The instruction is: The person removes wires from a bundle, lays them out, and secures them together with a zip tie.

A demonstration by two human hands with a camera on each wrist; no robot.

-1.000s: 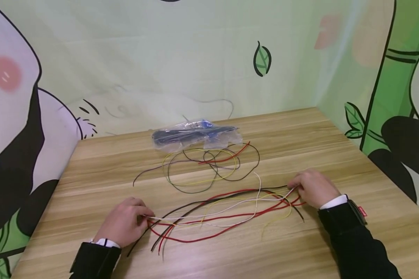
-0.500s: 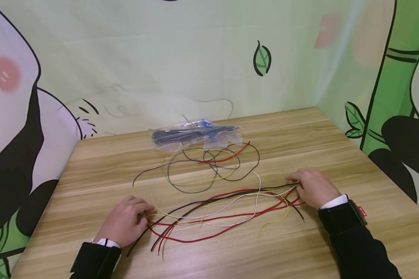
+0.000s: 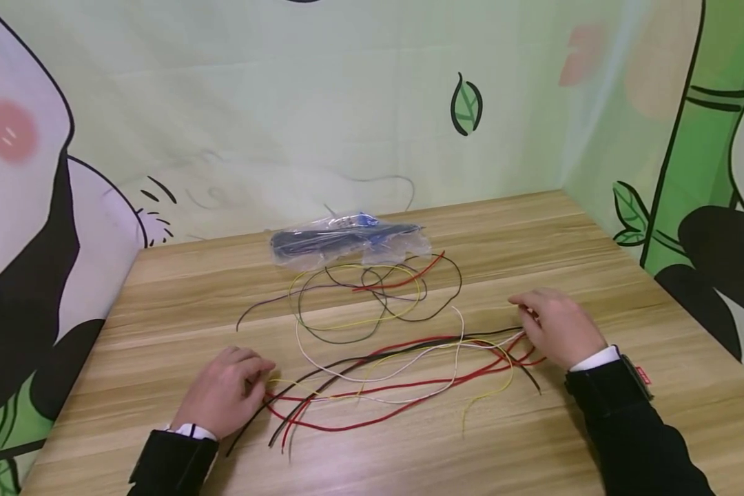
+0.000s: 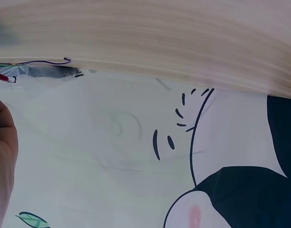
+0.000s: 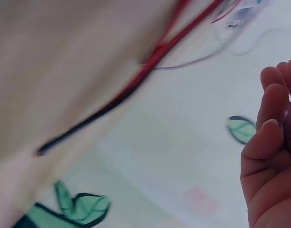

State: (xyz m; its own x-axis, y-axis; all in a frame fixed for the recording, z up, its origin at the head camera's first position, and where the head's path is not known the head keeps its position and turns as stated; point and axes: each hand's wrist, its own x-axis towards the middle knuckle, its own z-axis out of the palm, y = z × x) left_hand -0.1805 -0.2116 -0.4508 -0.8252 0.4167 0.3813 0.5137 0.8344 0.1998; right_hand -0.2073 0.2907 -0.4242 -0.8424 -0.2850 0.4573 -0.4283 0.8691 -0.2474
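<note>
Panda-printed cloth (image 3: 347,103) walls our wood-grain counter (image 3: 502,234); a plastic packet (image 3: 350,242) and looped wires (image 3: 403,282) lie beyond coloured strands (image 3: 434,342). Our left hand (image 3: 224,391) and right hand (image 3: 561,328), fingers relaxed, grip nothing.

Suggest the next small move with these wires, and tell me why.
I'd probably have the left hand take the white wire near its stray left end and lay it along the red wires and black wires. That end bows away from them, up toward the green wire, while they run roughly side to side, and the left hand looks nearest to it.
</note>
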